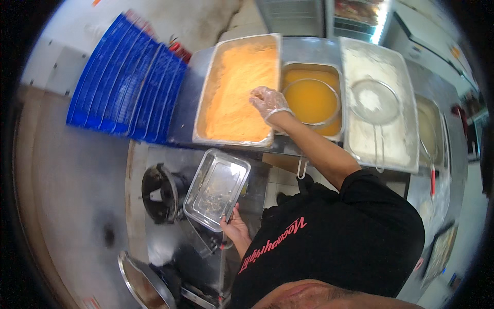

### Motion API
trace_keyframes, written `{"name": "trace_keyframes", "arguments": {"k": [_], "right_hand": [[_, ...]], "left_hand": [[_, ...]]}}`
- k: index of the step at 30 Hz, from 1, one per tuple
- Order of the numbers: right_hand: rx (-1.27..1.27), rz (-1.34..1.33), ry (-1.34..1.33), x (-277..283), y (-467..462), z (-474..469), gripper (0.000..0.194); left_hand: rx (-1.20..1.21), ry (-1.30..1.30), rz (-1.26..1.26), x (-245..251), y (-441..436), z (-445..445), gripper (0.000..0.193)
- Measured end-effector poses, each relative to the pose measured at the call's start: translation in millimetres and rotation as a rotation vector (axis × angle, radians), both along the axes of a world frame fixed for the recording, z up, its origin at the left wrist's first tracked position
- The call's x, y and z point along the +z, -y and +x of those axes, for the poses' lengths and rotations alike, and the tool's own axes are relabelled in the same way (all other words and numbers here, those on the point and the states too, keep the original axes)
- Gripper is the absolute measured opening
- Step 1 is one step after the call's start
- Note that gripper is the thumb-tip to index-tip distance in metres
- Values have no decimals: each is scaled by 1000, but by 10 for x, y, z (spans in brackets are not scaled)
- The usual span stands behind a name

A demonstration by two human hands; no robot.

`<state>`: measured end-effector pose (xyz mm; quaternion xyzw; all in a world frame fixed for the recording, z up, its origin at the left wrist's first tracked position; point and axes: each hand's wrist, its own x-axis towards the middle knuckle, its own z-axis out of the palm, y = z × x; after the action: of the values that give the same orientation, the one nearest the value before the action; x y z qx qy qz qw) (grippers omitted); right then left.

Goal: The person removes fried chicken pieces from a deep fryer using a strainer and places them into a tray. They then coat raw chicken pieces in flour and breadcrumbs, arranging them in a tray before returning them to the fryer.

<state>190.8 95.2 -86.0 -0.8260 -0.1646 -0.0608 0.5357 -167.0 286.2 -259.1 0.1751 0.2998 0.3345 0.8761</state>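
Observation:
My left hand [236, 228] grips the lower corner of a clear plastic food container [218, 189], which is tilted and has small crumbs on its bottom. My right hand [268, 101], in a clear disposable glove, is over the right side of a metal pan [199, 131] of orange breadcrumbs [239, 89]. Its fingers are curled, and whether anything is between them is hidden. Beside that wrist, a smaller metal pan [339, 131] contains yellow liquid [312, 101], with the round rim of a strainer [326, 82] in it.
To the right, a metal tray [413, 154] of white flour bears a mesh sieve [375, 101]. Beyond it, another pan [440, 116] holds a red-handled strainer [432, 181]. Blue plastic crates [127, 81] lean at left. A dark round vessel [159, 193] and metal pot [144, 280] stand lower left.

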Motion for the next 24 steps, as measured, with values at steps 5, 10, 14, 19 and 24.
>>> {"name": "trace_keyframes", "arguments": {"k": [5,10,14,19,24], "right_hand": [[-148,172,78,280,815,-780,32],[-406,736,-52,140,1929,-2311,30],[-887,621,-64,-68,2570,-4112,30],[-1286,-112,-436,-456,2607,-6098,39],[-1385,-279,-954,-1608,2184,-8293,46]], "left_hand": [[-246,93,-118,-462,-659,-72,56],[-632,311,-74,-793,-1266,-29,53],[-802,591,-779,-718,-1256,-236,49],[-778,-12,-114,-750,-1438,147,44],[-895,-195,274,-669,-1027,264,34]]}}
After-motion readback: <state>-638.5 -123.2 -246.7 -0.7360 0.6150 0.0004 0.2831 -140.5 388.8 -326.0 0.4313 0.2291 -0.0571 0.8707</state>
